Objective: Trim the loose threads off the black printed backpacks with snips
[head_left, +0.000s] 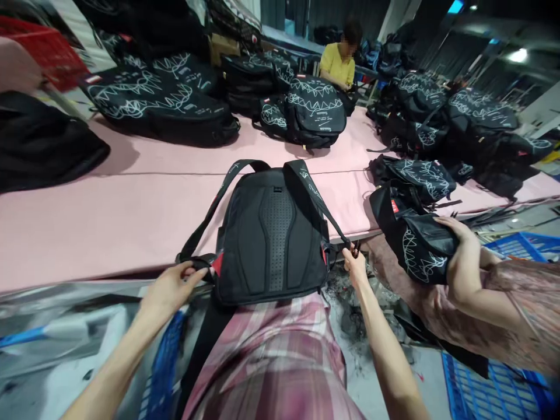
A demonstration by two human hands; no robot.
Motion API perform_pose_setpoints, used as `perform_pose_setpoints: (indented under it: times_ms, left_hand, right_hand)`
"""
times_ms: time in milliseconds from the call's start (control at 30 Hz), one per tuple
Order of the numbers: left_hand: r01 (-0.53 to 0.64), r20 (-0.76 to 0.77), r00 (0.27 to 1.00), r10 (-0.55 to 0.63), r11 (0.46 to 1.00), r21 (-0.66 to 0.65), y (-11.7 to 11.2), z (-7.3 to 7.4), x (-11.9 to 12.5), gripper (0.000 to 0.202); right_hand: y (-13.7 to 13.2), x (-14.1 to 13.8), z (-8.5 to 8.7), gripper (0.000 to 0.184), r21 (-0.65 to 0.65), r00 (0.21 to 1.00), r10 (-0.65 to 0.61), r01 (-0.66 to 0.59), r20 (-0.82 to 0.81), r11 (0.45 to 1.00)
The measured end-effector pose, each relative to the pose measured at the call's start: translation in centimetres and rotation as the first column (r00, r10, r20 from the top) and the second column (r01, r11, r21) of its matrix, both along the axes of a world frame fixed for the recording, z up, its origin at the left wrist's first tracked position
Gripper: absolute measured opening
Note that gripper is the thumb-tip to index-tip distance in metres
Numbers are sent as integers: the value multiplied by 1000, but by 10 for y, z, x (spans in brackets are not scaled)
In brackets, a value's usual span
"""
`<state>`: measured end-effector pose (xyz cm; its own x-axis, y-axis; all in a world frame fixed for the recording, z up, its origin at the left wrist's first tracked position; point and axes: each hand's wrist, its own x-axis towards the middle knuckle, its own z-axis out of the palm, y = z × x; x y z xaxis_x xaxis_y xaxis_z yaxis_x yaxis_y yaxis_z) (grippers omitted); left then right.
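Backpack (271,233) lies panel-up between both grips, baring straps (315,198). Left hand (168,289) holds strap end (198,259); right hand (355,267) pinches dark tool (356,249).

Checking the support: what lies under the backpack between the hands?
Its upper part lies on the pink table; its lower edge rests on the plaid lap. The backpack hides the table edge beneath.

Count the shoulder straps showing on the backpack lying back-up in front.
2: the left strap runs to the left hand, the right strap to the right hand. None seems hidden.
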<state>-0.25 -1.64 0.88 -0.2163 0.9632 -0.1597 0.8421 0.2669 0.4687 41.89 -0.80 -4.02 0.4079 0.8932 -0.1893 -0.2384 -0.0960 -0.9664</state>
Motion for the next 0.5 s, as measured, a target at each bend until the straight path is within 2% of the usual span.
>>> perform_pose_setpoints:
  times_ms: [33,100,167,233,300,367,433,500]
  left_hand:
    - [-42,-85,995,49,995,87,0,10,5,34]
    - [-39,-126,989,77,960,277,2,29,26,33]
    - [87,-30,996,-82,924,372,11,43,61,29]
    - [252,148,936,-321,900,357,27,50,108,26]
    - [380,252,841,-478,855,354,47,50,160,27]
    - [463,326,760,-563,820,336,65,44,209,26]
    - [550,475,644,-600,794,259,79,32,247,27]
    - [601,629,537,-563,778,183,88,17,272,30]
  right_hand:
    - [3,-2,3,45,28,997,-57,55,53,998]
    - [10,-5,9,44,85,977,-157,146,142,986]
    - [16,-8,14,39,113,965,-198,180,170,977]
    - [21,-11,19,37,110,973,-184,169,142,979]
    - [25,-14,24,36,111,987,-148,140,62,984]
    - [30,-15,28,35,121,993,-82,92,-83,988]
    - [35,-15,31,39,118,970,-28,58,-243,991]
    - [41,-13,32,43,93,943,-15,49,-332,995]
